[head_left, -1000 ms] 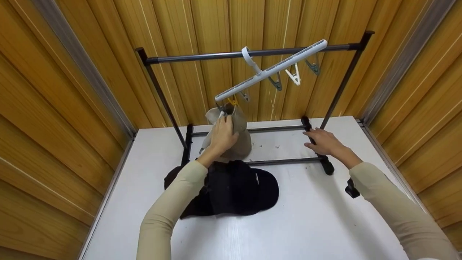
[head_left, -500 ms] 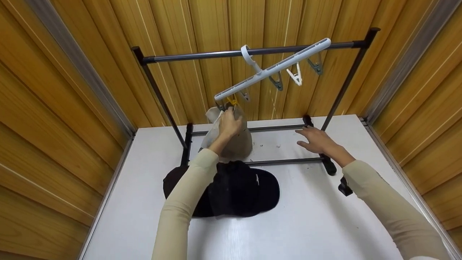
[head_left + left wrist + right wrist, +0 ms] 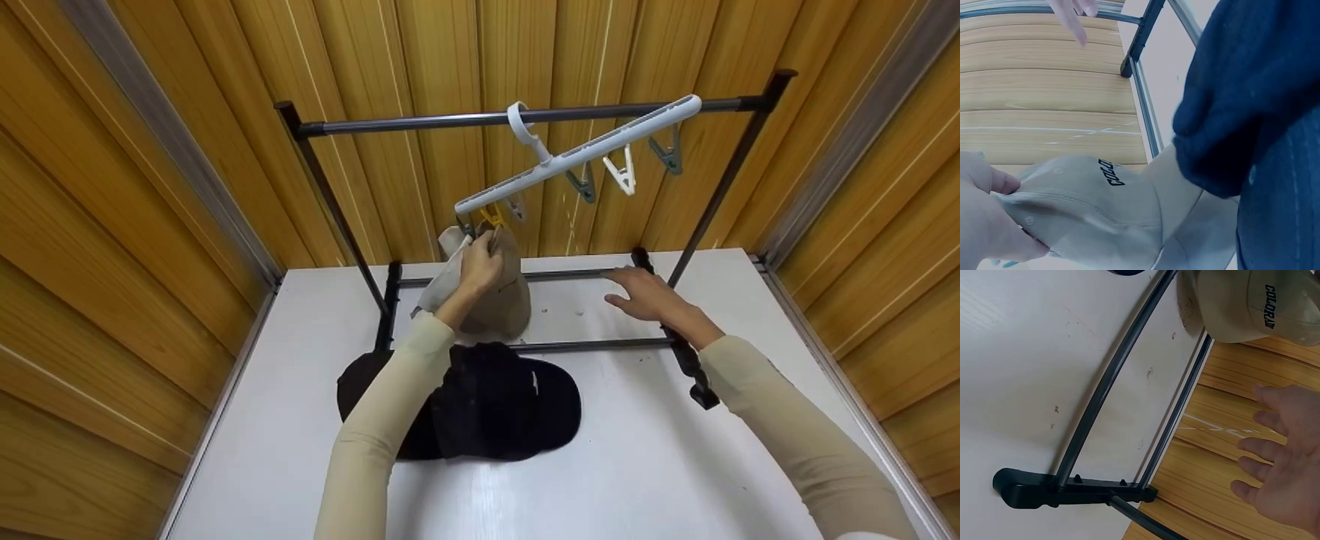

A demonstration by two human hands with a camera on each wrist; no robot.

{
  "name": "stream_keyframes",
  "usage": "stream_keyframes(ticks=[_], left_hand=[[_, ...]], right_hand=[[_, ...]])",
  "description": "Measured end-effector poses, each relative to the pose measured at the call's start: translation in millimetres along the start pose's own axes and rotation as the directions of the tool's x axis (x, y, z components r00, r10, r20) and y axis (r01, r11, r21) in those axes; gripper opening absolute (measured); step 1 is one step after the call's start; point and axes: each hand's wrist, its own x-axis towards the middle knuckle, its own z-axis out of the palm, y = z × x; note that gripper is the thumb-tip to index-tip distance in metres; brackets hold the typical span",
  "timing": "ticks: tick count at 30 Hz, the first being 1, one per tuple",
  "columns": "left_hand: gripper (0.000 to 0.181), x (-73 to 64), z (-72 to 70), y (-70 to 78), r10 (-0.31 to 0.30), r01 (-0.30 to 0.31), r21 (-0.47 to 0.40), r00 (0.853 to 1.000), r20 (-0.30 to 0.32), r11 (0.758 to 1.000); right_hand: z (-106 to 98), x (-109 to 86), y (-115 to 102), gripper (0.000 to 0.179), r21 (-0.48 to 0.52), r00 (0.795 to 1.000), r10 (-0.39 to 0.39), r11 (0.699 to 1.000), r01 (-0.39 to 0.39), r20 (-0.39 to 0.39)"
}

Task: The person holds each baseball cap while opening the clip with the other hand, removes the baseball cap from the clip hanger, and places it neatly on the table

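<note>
head view: the left hand point(image 3: 481, 266), near the middle of the frame, pinches the top edge of a soft beige cloth cap point(image 3: 504, 311) with its thumb and fingers. the cap hangs in the middle of the frame, just under the low left end of a long pale grey plastic hanger point(image 3: 585, 155). a small yellow plastic clip point(image 3: 492, 216) and a small dark grey clip point(image 3: 466, 229) are right at the cap's top; i cannot tell if they bite the cloth. the hanger slants to the upper right, its hook over a dark shiny metal bar point(image 3: 405, 123). a small white plastic clip point(image 3: 621, 175) dangles from its right half. the right hand point(image 3: 645, 294), right of the middle, has its fingers stretched out and holds nothing. dark cloth caps point(image 3: 536, 405) lie at the bottom middle on a white table top point(image 3: 600, 495).

left wrist view: black letters show on the beige cap, and dark blue cloth point(image 3: 1258, 84) fills the right side.

right wrist view: the right hand's fingers are spread, apart from the cap at the upper right.
</note>
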Motion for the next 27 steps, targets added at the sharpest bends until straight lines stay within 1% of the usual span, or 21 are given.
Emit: stream_keyframes(ticks=[2, 5, 7, 9, 10, 11, 12, 13, 14, 15, 16, 17, 18, 19, 20, 21, 23, 25, 26, 27], left_hand=[[0.023, -1.3, 0.7, 0.7, 0.001, -0.001, -0.037, 1.000, 0.022, 0.999], [0.024, -2.8, 1.8, 1.4, -0.002, 0.007, -0.083, 0.998, 0.068, 0.997], [0.025, -3.7, 2.5, 1.6, -0.002, 0.014, -0.112, 0.995, 0.104, 0.994], [0.024, -3.7, 3.9, 2.0, 0.014, 0.004, -0.133, 0.991, 0.134, 0.991], [0.023, -3.8, 4.9, 2.1, 0.023, -0.001, -0.143, 0.988, 0.150, 0.990], [0.022, -4.1, 6.0, 2.4, 0.031, -0.007, -0.150, 0.987, 0.159, 0.989], [0.021, -4.2, 7.5, 2.6, 0.036, -0.009, -0.157, 0.985, 0.167, 0.988], [0.021, -4.3, 9.3, 3.0, 0.039, -0.010, -0.163, 0.984, 0.175, 0.987], [0.020, -4.3, 11.2, 3.3, 0.041, -0.009, -0.172, 0.982, 0.184, 0.985], [0.019, -4.3, 13.3, 3.5, 0.040, -0.005, -0.180, 0.981, 0.191, 0.984], [0.019, -4.1, 15.5, 3.7, 0.040, -0.003, -0.188, 0.980, 0.193, 0.982], [0.018, -3.8, 17.5, 3.8, 0.039, 0.000, -0.195, 0.980, 0.195, 0.981], [0.018, -3.7, 19.4, 3.9, 0.038, 0.003, -0.202, 0.979, 0.200, 0.979], [0.019, -3.4, 21.3, 4.2, 0.039, 0.006, -0.211, 0.978, 0.206, 0.977], [0.019, -3.2, 22.9, 4.6, 0.040, 0.007, -0.219, 0.977, 0.211, 0.976], [0.020, -2.5, 24.4, 4.6, 0.043, 0.006, -0.225, 0.976, 0.212, 0.974], [0.023, -2.2, 26.0, 5.0, 0.040, 0.012, -0.231, 0.975, 0.219, 0.973], [0.027, -2.1, 26.6, 5.2, 0.031, 0.025, -0.237, 0.973, 0.229, 0.971], [0.029, -2.1, 26.9, 5.2, 0.025, 0.032, -0.238, 0.972, 0.234, 0.971], [0.029, -2.0, 27.3, 5.2, 0.022, 0.038, -0.241, 0.970, 0.240, 0.970]], right_hand=[[-2.3, 6.5, -4.4, 0.047, 0.034, 0.999, 0.026, 0.999, -0.027, 0.025], [-7.8, 20.3, -13.7, 0.047, 0.095, 0.999, 0.029, 0.995, -0.033, 0.041], [-12.1, 32.0, -19.8, 0.047, 0.163, 0.999, 0.015, 0.986, -0.021, 0.036], [-16.4, 45.0, -25.5, 0.047, 0.254, 1.000, 0.007, 0.967, -0.012, 0.019], [-17.8, 51.7, -28.2, 0.047, 0.324, 1.000, 0.017, 0.946, -0.020, 0.015], [-18.6, 58.5, -30.9, 0.047, 0.393, 0.999, 0.034, 0.919, -0.036, 0.014], [-19.1, 65.2, -33.2, 0.048, 0.466, 0.998, 0.057, 0.883, -0.059, 0.019], [-19.3, 71.8, -35.6, 0.048, 0.536, 0.996, 0.085, 0.840, -0.086, 0.027], [-19.3, 78.2, -38.3, 0.049, 0.607, 0.992, 0.121, 0.786, -0.121, 0.041], [-18.9, 84.3, -41.1, 0.050, 0.675, 0.986, 0.159, 0.722, -0.153, 0.052], [-18.4, 90.1, -44.2, 0.051, 0.730, 0.979, 0.195, 0.660, -0.180, 0.066], [-17.8, 96.1, -47.0, 0.052, 0.770, 0.971, 0.227, 0.607, -0.198, 0.071], [-17.2, 101.9, -49.5, 0.051, 0.803, 0.965, 0.251, 0.560, -0.205, 0.072], [-17.3, 107.6, -51.4, 0.051, 0.826, 0.960, 0.270, 0.524, -0.208, 0.070], [-17.6, 112.7, -53.3, 0.050, 0.842, 0.957, 0.283, 0.499, -0.204, 0.063], [-18.2, 117.3, -54.5, 0.049, 0.849, 0.957, 0.283, 0.489, -0.199, 0.062], [-19.0, 125.9, -55.6, 0.046, 0.852, 0.965, 0.251, 0.487, -0.192, 0.075], [-19.3, 132.0, -55.0, 0.041, 0.847, 0.976, 0.194, 0.498, -0.184, 0.099], [-19.2, 133.6, -54.2, 0.038, 0.849, 0.979, 0.165, 0.495, -0.184, 0.116], [-18.4, 134.9, -53.0, 0.035, 0.857, 0.982, 0.137, 0.481, -0.183, 0.132]])
